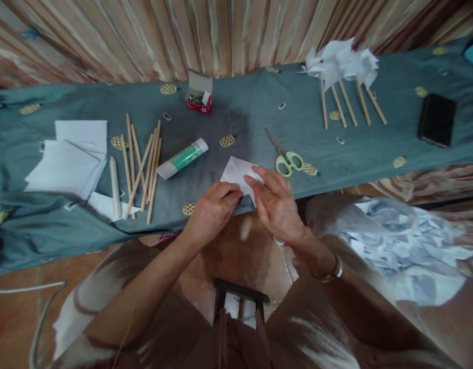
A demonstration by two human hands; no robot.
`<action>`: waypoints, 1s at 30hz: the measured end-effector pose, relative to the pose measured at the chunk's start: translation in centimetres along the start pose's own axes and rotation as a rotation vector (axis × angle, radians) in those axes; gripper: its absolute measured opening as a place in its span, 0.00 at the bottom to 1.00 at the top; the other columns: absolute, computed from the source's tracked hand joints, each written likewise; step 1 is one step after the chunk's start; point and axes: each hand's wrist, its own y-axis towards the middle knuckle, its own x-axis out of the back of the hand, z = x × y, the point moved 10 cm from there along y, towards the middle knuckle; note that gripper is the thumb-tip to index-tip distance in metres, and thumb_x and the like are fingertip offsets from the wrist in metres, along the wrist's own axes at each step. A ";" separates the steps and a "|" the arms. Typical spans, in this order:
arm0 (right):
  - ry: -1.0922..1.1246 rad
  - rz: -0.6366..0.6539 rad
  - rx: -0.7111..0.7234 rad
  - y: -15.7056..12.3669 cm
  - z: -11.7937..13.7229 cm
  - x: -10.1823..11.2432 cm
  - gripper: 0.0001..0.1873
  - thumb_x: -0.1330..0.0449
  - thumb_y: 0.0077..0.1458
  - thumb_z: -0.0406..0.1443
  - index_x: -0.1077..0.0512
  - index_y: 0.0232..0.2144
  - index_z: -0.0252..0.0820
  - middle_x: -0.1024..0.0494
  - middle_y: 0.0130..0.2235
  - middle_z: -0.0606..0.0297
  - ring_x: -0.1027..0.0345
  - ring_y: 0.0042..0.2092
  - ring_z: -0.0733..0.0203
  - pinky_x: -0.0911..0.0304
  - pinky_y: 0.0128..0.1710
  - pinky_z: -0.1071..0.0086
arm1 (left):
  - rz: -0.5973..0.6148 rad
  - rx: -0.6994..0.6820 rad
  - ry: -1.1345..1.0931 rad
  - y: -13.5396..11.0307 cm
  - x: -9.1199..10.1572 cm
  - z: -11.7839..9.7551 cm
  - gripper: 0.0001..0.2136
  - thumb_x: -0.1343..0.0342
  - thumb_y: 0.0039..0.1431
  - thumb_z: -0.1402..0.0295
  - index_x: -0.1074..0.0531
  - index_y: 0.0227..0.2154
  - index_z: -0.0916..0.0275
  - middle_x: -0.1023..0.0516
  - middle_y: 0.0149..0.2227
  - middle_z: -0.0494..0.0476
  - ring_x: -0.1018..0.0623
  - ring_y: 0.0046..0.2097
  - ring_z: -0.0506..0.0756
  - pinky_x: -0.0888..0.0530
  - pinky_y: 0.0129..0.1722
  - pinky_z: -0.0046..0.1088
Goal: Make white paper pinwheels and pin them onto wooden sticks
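A piece of white paper (236,169) lies at the near edge of the cloth-covered table, between both hands. My left hand (215,207) pinches its lower left edge, fingers curled together. Over its right side, my right hand (276,202) presses with thumb and fingers on the paper. Just right of the paper rest scissors (285,156) with light green handles, blades pointing away. Left of it lies a green and white glue stick tube (184,158). Beyond stands an open red box (199,100) of small metal pins.
Several wooden sticks (143,169), a white candle-like rod (115,187) and stacked paper squares (67,164) lie left. Several paper pinwheels (342,61) on sticks and a dark phone-like object (437,119) lie right. A bag of paper scraps (405,241) sits below, right. Curtains hang behind.
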 end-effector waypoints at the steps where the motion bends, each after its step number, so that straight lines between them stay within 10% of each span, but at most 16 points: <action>1: 0.014 -0.020 -0.028 0.0 -0.7 0.3 0.22 0.54 0.62 0.30 0.31 0.55 0.45 0.32 0.60 0.56 0.42 0.61 0.50 0.41 0.58 0.50 | 0.002 -0.011 0.023 0.0 0.1 0.0 0.08 0.50 0.65 0.74 0.25 0.39 0.67 0.22 0.40 0.60 0.24 0.42 0.55 0.24 0.42 0.32; 10: 0.121 -0.044 -0.068 -0.1 -1.5 0.5 0.18 0.50 0.62 0.33 0.28 0.51 0.41 0.26 0.55 0.53 0.33 0.55 0.48 0.38 0.58 0.47 | -0.005 0.050 0.160 0.1 2.0 2.8 0.09 0.50 0.64 0.73 0.23 0.38 0.63 0.22 0.42 0.60 0.26 0.42 0.57 0.26 0.43 0.35; 30: 0.121 0.010 -0.021 -1.0 0.3 0.1 0.17 0.45 0.55 0.30 0.26 0.46 0.39 0.26 0.54 0.52 0.32 0.53 0.48 0.35 0.55 0.49 | 0.065 -0.046 0.174 -0.4 0.3 -0.8 0.07 0.47 0.64 0.70 0.24 0.38 0.64 0.21 0.38 0.59 0.25 0.39 0.56 0.30 0.37 0.33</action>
